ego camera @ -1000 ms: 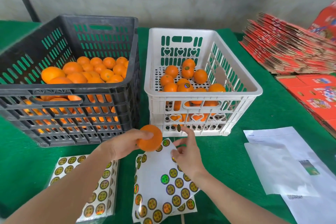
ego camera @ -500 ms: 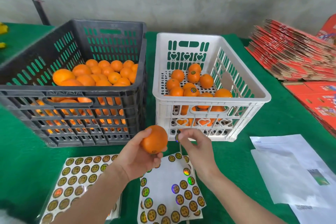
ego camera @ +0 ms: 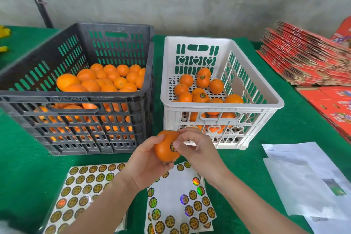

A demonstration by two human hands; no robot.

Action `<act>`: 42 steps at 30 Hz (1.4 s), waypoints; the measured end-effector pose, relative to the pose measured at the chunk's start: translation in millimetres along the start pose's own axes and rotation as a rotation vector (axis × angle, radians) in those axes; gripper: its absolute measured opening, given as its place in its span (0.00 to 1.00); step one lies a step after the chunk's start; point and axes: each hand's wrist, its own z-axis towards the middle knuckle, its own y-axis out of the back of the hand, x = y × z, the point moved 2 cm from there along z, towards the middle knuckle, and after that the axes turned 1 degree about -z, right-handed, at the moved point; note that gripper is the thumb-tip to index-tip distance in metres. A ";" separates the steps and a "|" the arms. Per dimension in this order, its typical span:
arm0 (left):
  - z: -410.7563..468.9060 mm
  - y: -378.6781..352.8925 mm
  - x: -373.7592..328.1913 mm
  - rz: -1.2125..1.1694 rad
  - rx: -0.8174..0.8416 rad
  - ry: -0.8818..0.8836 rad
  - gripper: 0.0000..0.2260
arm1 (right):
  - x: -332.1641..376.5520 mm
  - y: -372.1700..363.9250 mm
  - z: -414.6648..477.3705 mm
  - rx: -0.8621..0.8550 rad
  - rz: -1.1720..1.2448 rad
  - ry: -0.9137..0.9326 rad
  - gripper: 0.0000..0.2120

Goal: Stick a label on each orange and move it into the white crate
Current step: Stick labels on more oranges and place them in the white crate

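My left hand [ego camera: 144, 165] grips one orange [ego camera: 164, 153] from below, just in front of the white crate [ego camera: 224, 106]. My right hand [ego camera: 198, 148] has its fingers curled over the top of that orange, and its thumb presses a round gold-and-black label [ego camera: 172, 147] onto the peel. The white crate holds several oranges [ego camera: 201, 97], some showing labels. To the left, a black crate [ego camera: 76, 99] is filled with several unlabelled oranges [ego camera: 106, 81].
Two sheets of round labels lie on the green table under my arms, one partly used [ego camera: 180, 197] and one fuller [ego camera: 83, 186]. White papers [ego camera: 303, 176] lie at the right. Flattened red cartons [ego camera: 307, 57] are stacked at the far right.
My right hand lifted a label off the sheet and brought it to the orange, where the thumb now presses it. My left hand raised and turned the orange slightly.
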 end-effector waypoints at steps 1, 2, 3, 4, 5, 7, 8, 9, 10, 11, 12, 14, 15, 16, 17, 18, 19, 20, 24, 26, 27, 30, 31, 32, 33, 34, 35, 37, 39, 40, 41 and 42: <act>-0.1 -0.1 0.2 -0.001 0.003 -0.002 0.31 | -0.2 -0.4 -0.6 -0.004 -0.006 0.007 0.03; -0.1 0.0 0.4 -0.005 0.001 -0.003 0.31 | 0.0 -0.6 -1.0 -0.005 -0.016 0.014 0.03; -0.2 0.3 0.7 -0.012 -0.002 -0.002 0.32 | 0.3 -0.8 -1.5 -0.005 -0.030 0.022 0.03; -0.1 0.5 1.3 -0.020 -0.004 0.000 0.33 | 0.7 -1.1 -2.0 -0.005 -0.046 0.031 0.04; -0.6 0.0 1.4 -0.028 -0.003 0.001 0.34 | 1.4 -1.4 -2.6 -0.008 -0.063 0.042 0.05; -1.5 -1.5 0.7 -0.033 -0.002 0.003 0.37 | 2.8 -2.0 -4.0 -0.021 -0.119 0.076 0.07; -1.9 -2.0 0.1 -0.029 -0.002 0.004 0.38 | 3.4 -2.3 -4.5 -0.034 -0.162 0.101 0.08; -2.0 -2.7 -0.4 -0.024 -0.003 0.005 0.39 | 3.8 -2.5 -4.9 -0.051 -0.205 0.127 0.08; -2.2 -3.4 -0.7 -0.025 -0.001 0.006 0.39 | 4.1 -3.0 -5.6 -0.074 -0.236 0.153 0.09; -2.4 -4.6 -0.8 -0.034 0.003 0.005 0.40 | 4.5 -3.9 -6.7 -0.099 -0.253 0.175 0.10; -2.6 -5.8 -0.8 -0.045 0.005 0.002 0.40 | 4.5 -5.0 -7.7 -0.125 -0.262 0.197 0.10; -3.8 -9.2 -1.9 -0.052 0.005 -0.010 0.42 | 4.3 -8.0 -9.7 -0.168 -0.266 0.245 0.11; -4.9 -10.8 -3.3 -0.051 0.005 -0.017 0.43 | 4.5 -8.9 -10.3 -0.185 -0.264 0.266 0.12; -6.1 -11.9 -4.7 -0.048 0.003 -0.023 0.43 | 4.8 -8.8 -10.3 -0.195 -0.250 0.277 0.14; -7.1 -12.6 -6.1 -0.044 -0.006 -0.027 0.44 | 6.0 -7.1 -9.5 -0.189 -0.213 0.267 0.20; -8.4 -12.6 -7.3 -0.040 -0.020 -0.029 0.46 | 6.5 -3.9 -7.7 -0.168 -0.146 0.220 0.28; -9.5 -12.7 -8.0 -0.037 -0.032 -0.027 0.46 | 6.4 -0.1 -5.7 -0.130 -0.056 0.143 0.33; -10.9 -13.2 -8.5 -0.033 -0.031 -0.026 0.45 | 6.1 3.7 -4.2 -0.074 0.050 0.066 0.35; -13.9 -16.9 -10.4 -0.020 -0.023 -0.046 0.36 | 1.6 14.3 -2.5 0.077 0.538 -0.166 0.13; -15.2 -17.4 -13.7 -0.008 -0.037 -0.069 0.38 | 2.1 17.6 -5.4 0.050 0.487 -0.093 0.13; -16.8 -19.3 -15.7 0.012 -0.029 -0.080 0.39 | 5.1 18.1 -7.9 0.039 0.374 -0.003 0.14; -22.9 -32.8 -21.3 0.146 0.000 -0.146 0.36 | 20.7 9.2 -14.7 0.070 -0.070 0.258 0.31; -25.2 -38.7 -24.9 0.232 -0.029 -0.191 0.32 | 24.9 5.3 -14.7 0.044 -0.180 0.342 0.34; -27.7 -46.0 -31.1 0.338 -0.064 -0.249 0.28 | 30.4 3.8 -12.9 -0.006 -0.240 0.428 0.34; -30.5 -53.7 -40.1 0.491 -0.095 -0.331 0.25 | 37.1 5.6 -8.6 -0.065 -0.251 0.504 0.33; -34.2 -62.5 -52.6 0.694 -0.126 -0.444 0.23 | 44.6 10.4 -2.7 -0.123 -0.222 0.555 0.31; -38.3 -70.4 -68.4 0.906 -0.161 -0.580 0.21 | 53.4 17.5 5.1 -0.172 -0.175 0.577 0.30; -41.1 -78.2 -106.0 1.212 -0.299 -0.873 0.19 | 71.2 40.1 28.6 -0.250 -0.101 0.560 0.29; -36.9 -71.4 -148.2 1.378 -0.571 -1.058 0.15 | 81.3 68.8 65.0 -0.288 -0.130 0.448 0.29; -31.4 -62.6 -167.2 1.461 -0.728 -1.038 0.13 | 80.7 84.0 87.1 -0.282 -0.205 0.372 0.29; -24.7 -50.2 -183.4 1.554 -0.866 -0.940 0.11 | 77.2 98.2 109.6 -0.257 -0.299 0.288 0.27; -17.8 -35.3 -194.1 1.640 -0.962 -0.804 0.11 | 70.6 110.6 131.5 -0.219 -0.400 0.193 0.26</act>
